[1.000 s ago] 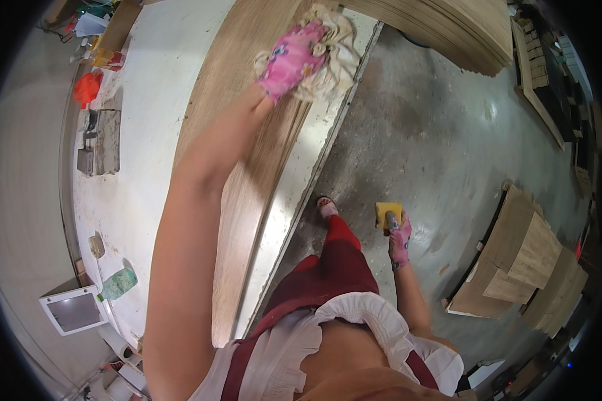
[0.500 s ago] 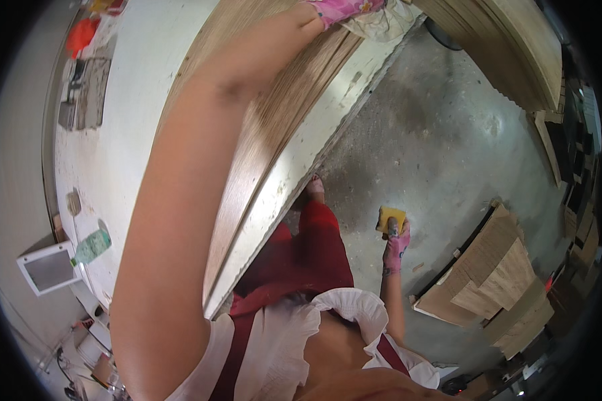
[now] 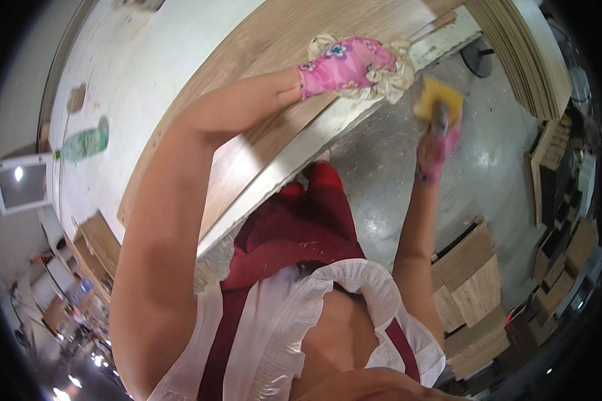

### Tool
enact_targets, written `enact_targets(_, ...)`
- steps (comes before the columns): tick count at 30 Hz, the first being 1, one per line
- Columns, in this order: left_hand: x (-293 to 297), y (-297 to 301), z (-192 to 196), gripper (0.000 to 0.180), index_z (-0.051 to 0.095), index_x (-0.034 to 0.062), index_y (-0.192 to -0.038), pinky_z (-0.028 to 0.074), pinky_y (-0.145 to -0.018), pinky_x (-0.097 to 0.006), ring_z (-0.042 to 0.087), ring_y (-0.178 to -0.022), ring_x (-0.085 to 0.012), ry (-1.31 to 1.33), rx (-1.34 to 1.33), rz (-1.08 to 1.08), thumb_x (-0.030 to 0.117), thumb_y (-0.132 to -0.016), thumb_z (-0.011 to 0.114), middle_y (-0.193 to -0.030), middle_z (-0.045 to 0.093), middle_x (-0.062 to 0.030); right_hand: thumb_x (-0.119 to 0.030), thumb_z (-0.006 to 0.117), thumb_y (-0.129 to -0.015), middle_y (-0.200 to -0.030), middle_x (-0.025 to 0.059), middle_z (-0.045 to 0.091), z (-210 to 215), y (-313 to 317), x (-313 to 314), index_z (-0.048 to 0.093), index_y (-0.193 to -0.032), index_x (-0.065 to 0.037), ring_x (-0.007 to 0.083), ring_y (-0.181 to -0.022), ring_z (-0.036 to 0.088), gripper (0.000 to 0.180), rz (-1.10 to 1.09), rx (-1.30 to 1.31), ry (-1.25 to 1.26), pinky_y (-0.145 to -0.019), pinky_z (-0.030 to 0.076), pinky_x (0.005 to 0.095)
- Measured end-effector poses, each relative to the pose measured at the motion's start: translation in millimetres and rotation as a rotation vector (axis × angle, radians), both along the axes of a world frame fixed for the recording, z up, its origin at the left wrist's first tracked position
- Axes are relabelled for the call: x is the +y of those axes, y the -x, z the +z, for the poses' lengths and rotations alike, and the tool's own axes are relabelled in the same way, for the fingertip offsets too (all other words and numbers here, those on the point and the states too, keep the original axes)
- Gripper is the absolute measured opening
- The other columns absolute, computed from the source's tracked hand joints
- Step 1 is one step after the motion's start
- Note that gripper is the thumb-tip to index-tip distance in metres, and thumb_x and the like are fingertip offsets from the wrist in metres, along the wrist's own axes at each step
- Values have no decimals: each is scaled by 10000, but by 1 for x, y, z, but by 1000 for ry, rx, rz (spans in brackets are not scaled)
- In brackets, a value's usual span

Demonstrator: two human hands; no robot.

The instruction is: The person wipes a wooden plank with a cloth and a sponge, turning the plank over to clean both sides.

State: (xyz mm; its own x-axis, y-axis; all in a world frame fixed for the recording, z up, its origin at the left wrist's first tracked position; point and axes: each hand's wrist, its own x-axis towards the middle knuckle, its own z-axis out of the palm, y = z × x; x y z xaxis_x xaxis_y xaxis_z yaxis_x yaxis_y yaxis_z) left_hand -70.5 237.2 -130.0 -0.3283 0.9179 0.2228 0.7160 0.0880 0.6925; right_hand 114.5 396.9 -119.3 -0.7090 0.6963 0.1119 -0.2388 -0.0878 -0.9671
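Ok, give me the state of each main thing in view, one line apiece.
Left hand: gloved, pressed to the cloth rag.
Cloth rag: bunched up.
Right hand: gloved, gripping the yellow sponge-like pad.
Yellow sponge-like pad: held, apart from the rag.
Wood-grain boards: lying flat.
Clear green bottle: capped.
Upper-right boards: stacked.

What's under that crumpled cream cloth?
Brown wood-grain board and white bench edge show beside the crumpled cream cloth; what's directly beneath is covered, so I can't tell.
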Motion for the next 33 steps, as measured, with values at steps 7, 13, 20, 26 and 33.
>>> enact_targets(7,-177,-111,9,629,611,127,-1179,347,-1074,-415,547,-1165,-206,-63,23,1,28,-573,748,-1253,592,-35,-58,570,-885,-957,81,606,-34,144,-57,473,-1221,2,135,-766,594,355,239,-4,9,-622,483,231)
enact_targets(13,-330,-207,19,717,588,169,-1226,373,-1063,-423,541,-1176,-162,101,104,109,94,-523,708,-1240,600,13,-42,633,-854,-906,90,634,-32,145,-113,497,-1212,6,147,-734,617,387,82,-256,-661,-606,518,250)
enact_targets(20,-477,-327,19,486,629,178,-1163,379,-1059,-400,570,-1153,-166,95,192,485,294,-702,729,-1239,608,4,145,606,-751,-968,140,615,-58,167,-84,455,-1250,11,198,-745,636,538,212,51,-190,-579,547,271)
enact_targets(26,-603,-458,24,354,628,119,-1159,416,-1015,-329,572,-1140,-170,95,-373,1142,99,-806,639,-1241,603,-17,46,675,-800,-977,125,616,-51,169,-86,456,-1210,57,187,-792,629,465,263,33,-157,-688,539,263)
enact_targets(33,-644,-504,69,437,505,-22,-1283,405,-1020,-325,534,-1174,-222,-85,-215,1922,3,-850,561,-1285,553,-133,-77,592,-894,-1032,121,601,-44,158,-88,520,-1159,39,212,-913,602,298,369,64,-336,-785,546,349)
